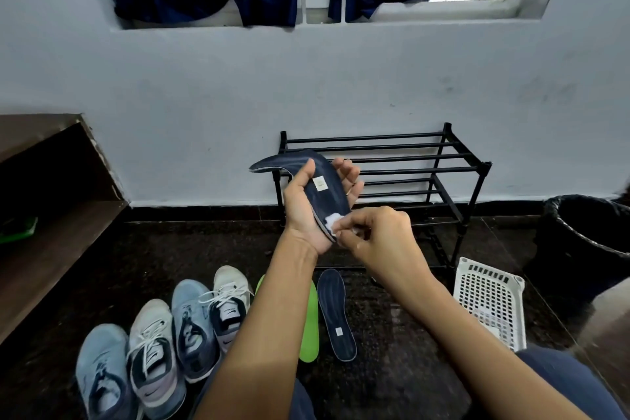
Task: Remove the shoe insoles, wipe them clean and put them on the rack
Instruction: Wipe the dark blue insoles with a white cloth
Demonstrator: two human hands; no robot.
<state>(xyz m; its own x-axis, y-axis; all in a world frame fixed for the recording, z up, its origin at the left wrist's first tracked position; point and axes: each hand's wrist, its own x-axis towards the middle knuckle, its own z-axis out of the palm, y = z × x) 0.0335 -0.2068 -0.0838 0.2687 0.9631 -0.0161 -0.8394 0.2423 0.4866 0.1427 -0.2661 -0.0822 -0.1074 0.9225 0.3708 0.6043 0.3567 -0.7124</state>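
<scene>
Between left fingers (346, 169) and thumb (305, 171), navy insole (335, 198)

On the dark stone floor (392, 368), four fabric lace-up sneakers (163, 344) stand in a row left of a green foam insole (311, 334) and a navy fabric insole (336, 314), a black metal-bar rack (443, 167) behind them, a white perforated plastic basket (491, 307) rightmost.

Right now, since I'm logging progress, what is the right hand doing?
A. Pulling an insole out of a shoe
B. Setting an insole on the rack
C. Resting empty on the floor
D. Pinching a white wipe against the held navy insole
D: the right hand pinches a white wipe against the near end of the navy insole, which the left hand grips.
</scene>
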